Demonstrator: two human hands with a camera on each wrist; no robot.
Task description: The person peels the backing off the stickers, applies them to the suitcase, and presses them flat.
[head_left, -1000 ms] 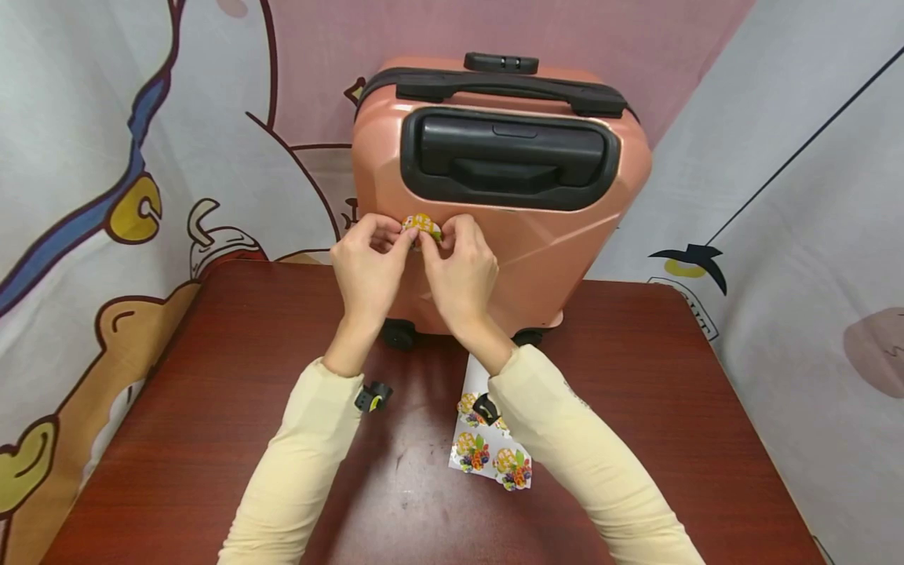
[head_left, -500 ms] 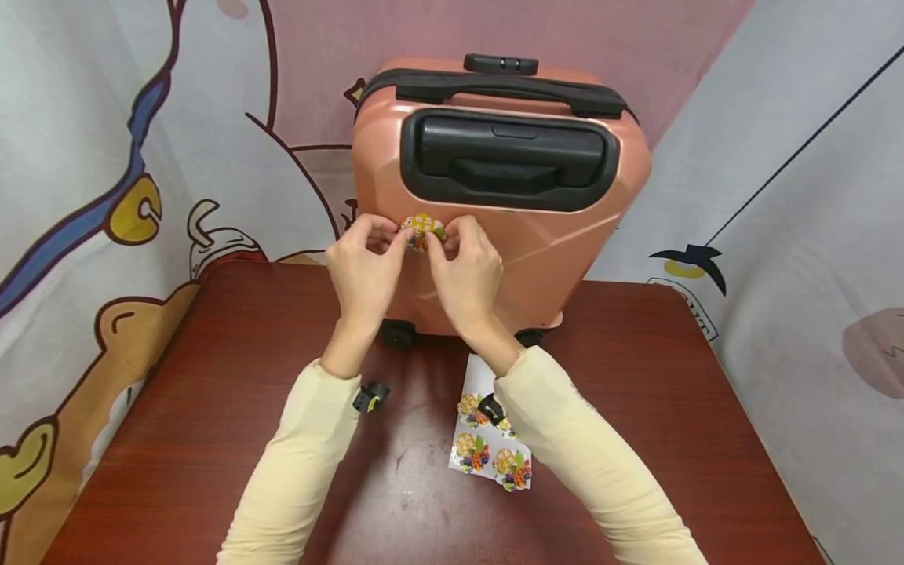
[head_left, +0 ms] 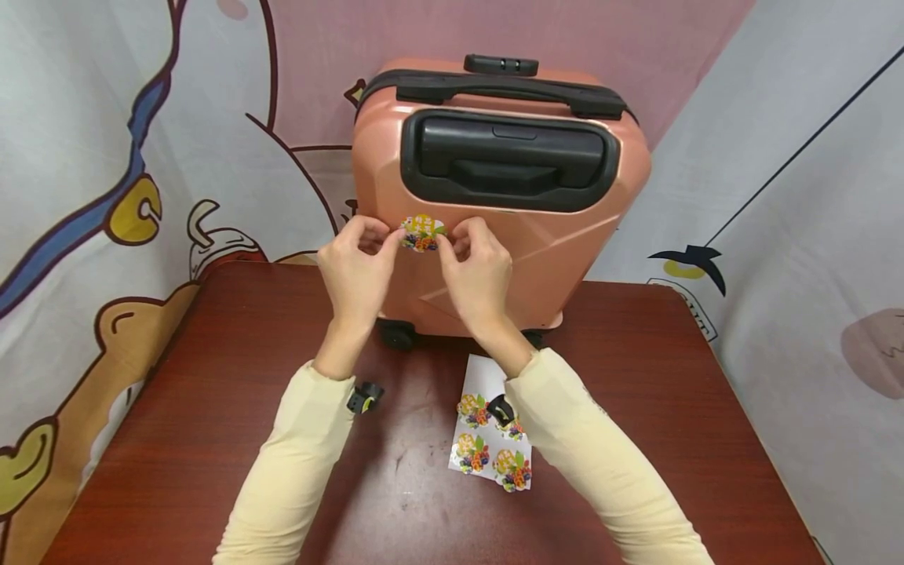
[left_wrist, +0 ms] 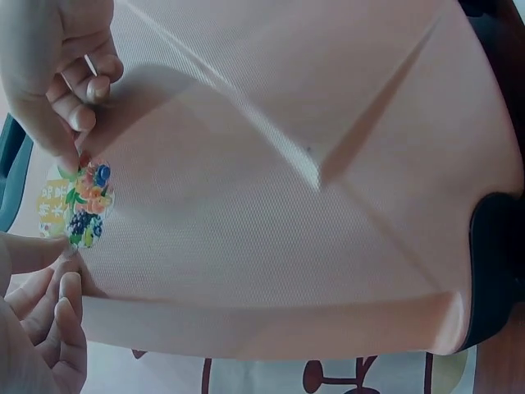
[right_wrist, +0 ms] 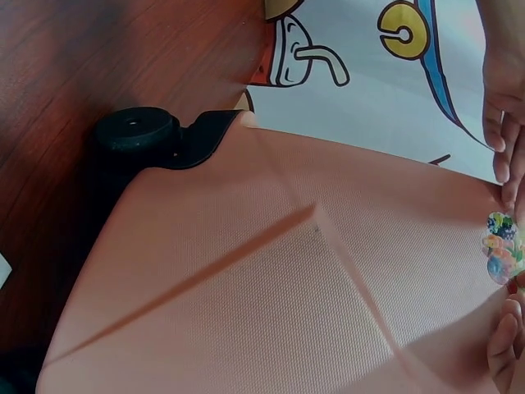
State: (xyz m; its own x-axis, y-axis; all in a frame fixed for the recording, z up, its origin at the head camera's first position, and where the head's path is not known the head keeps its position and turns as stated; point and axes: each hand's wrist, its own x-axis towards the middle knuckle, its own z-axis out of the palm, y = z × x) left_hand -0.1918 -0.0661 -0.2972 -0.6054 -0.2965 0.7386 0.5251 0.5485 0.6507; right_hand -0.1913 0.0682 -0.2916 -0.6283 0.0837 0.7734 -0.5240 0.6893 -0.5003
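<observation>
A fruit-patterned sticker (head_left: pixel 423 233) with yellow lettering lies against the upper front of the pink suitcase (head_left: pixel 537 243), below its handle recess. My left hand (head_left: pixel 359 271) pinches the sticker's left edge with thumb and curled fingers. At the opposite edge my right hand (head_left: pixel 480 271) pinches it the same way. In the left wrist view the sticker (left_wrist: pixel 88 205) spans between both hands, its printed side facing out. The right wrist view catches the sticker (right_wrist: pixel 502 249) at its right border, with fingertips right at both ends.
On the brown table (head_left: pixel 410 510) a white sheet (head_left: pixel 483 377) of similar fruit stickers lies below my right forearm, partly hidden by the sleeve. The suitcase stands upright on black wheels (head_left: pixel 398 335) at the table's back. Cartoon-printed cloth (head_left: pixel 233 157) hangs behind and beside it.
Both hands have spread apart, the left to the left and the right to the right. The sticker, mostly covered by the thumbs before, now shows nearly whole and flatter.
</observation>
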